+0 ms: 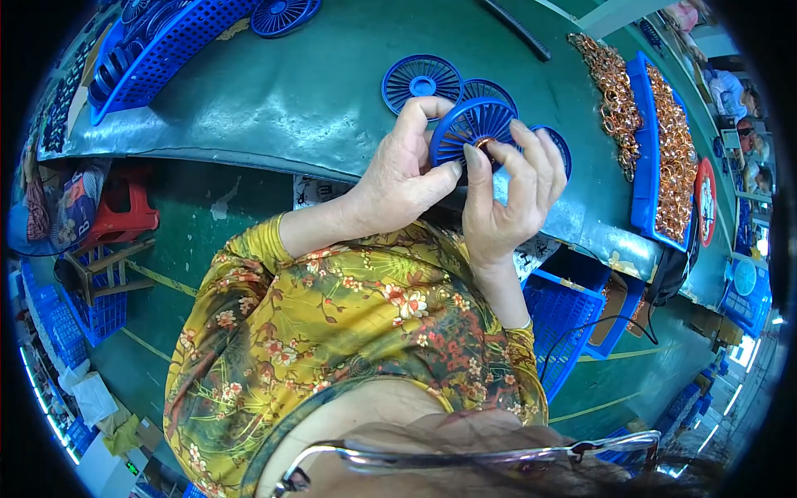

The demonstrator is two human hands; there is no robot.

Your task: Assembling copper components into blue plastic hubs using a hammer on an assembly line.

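My left hand grips the left rim of a round blue spoked grille, held tilted above the near edge of the bench. At the grille's centre lies a copper-coloured ring. The thumb and fingers of my right hand close on that ring, partly covering it. Just beyond my hands, more blue grilles rest on the bench: one with a solid hub, one overlapping it, and another partly behind my right fingers.
The green bench carries a blue basket of grilles at far left and a single grille beside it. At right are a loose ring heap and a blue ring tray. A blue crate stands below the bench edge.
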